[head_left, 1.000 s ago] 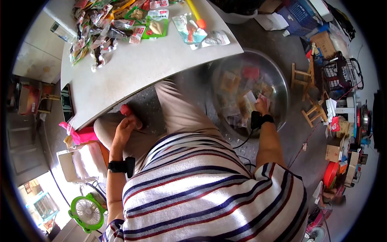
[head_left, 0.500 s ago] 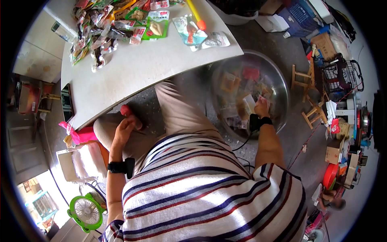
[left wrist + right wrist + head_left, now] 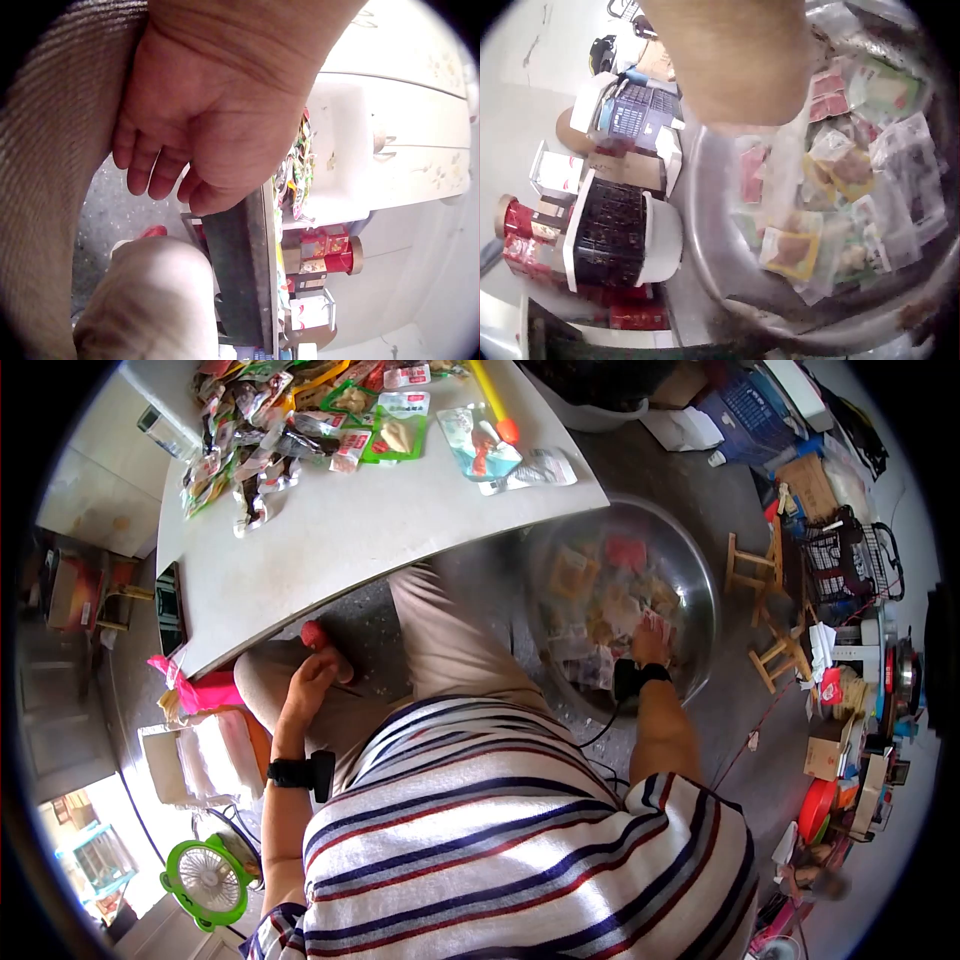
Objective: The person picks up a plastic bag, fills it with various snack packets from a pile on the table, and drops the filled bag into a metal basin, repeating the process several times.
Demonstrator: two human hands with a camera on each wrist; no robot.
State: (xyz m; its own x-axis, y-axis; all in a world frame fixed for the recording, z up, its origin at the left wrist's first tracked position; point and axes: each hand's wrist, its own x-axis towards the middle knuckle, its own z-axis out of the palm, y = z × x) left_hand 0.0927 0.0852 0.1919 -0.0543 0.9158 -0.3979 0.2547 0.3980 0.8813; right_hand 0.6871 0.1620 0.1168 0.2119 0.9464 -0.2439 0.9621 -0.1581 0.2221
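My right hand (image 3: 650, 645) reaches down into a wide steel basin (image 3: 704, 570) of small food packets. Its fingers are mostly hidden behind the wrist (image 3: 735, 67) in the right wrist view. A pale, see-through plastic packet (image 3: 784, 161) shows as a blur right under that hand, which appears to pinch it. Around it lie packets with yellow, red and green print, among them a yellow-edged packet (image 3: 789, 253). My left hand (image 3: 313, 675) lies by the left thigh, fingers loosely bent and holding nothing; its palm (image 3: 217, 120) faces the left wrist camera.
On the white table (image 3: 330, 545) a heap of snack packets (image 3: 265, 435) lies beside a yellow stick with an orange end (image 3: 492, 400). A white tub (image 3: 662, 240) stands beyond the basin. Wooden stools (image 3: 780, 655) are to the right, a green fan (image 3: 208, 882) at lower left.
A pale packet that showed clearly left of my right fingers is now blurred. The right hand has moved slightly downward in the head view; the left hand stays in place.
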